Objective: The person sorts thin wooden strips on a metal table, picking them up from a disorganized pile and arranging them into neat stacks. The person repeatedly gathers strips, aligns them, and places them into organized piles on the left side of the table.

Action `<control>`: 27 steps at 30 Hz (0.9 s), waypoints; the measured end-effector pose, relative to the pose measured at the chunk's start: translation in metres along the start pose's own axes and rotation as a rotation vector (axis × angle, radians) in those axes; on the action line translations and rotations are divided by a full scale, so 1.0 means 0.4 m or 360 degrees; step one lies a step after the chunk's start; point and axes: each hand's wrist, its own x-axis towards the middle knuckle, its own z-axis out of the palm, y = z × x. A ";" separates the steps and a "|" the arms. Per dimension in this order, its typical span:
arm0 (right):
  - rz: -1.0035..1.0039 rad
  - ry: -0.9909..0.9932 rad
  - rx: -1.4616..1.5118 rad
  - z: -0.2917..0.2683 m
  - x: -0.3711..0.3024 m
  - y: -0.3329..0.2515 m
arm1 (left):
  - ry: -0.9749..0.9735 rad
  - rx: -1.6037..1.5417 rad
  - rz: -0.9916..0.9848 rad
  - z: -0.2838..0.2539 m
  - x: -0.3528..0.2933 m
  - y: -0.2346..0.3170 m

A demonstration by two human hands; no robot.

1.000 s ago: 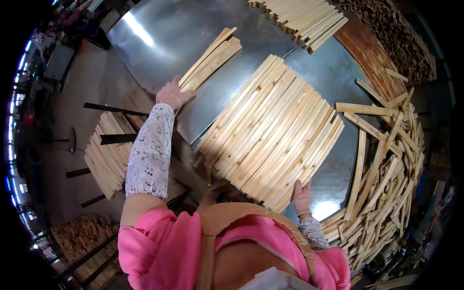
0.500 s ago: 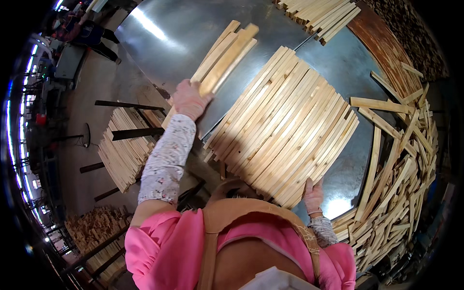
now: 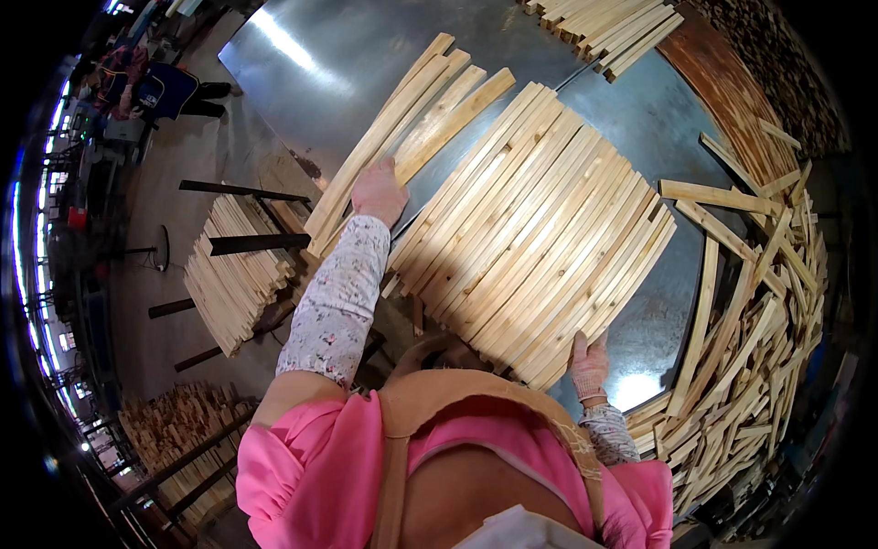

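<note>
My left hand (image 3: pixel 380 194), in a pale glove, is closed around the near part of a loose wooden strip (image 3: pixel 457 125). Beside it, several more loose wooden strips (image 3: pixel 389 137) lie roughly side by side on the metal table (image 3: pixel 366 46). To their right is a wide row of wooden strips (image 3: pixel 540 238), laid edge to edge in a slanted panel. At the panel's near right edge my right hand (image 3: pixel 590 368), also gloved, touches the outer strip. Its thumb and fingers are apart, and part of the fingers is hidden.
A jumbled heap of wooden strips (image 3: pixel 741 403) fills the right side. Another row of strips (image 3: pixel 604 27) lies at the far edge. Black bars (image 3: pixel 261 243) stick out at the left near a stack of strips (image 3: pixel 233 274). A person (image 3: pixel 160 87) stands far left.
My left hand has moved slightly right and nearer, and the strip in it has swung right, apart from the other loose strips. My right hand has barely moved. The far person has shifted.
</note>
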 end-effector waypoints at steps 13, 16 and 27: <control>-0.0142 -0.1322 0.2071 0.033 0.080 -0.845 | -0.0793 -0.2488 0.0155 -0.242 -0.157 0.041; -0.0469 -0.0980 0.1793 0.193 0.113 -0.962 | -0.0681 -0.2056 0.0294 -0.209 -0.079 -0.016; -0.0889 -0.0162 0.0368 0.399 0.048 -0.957 | -0.0245 -0.0769 0.0288 -0.015 0.186 -0.273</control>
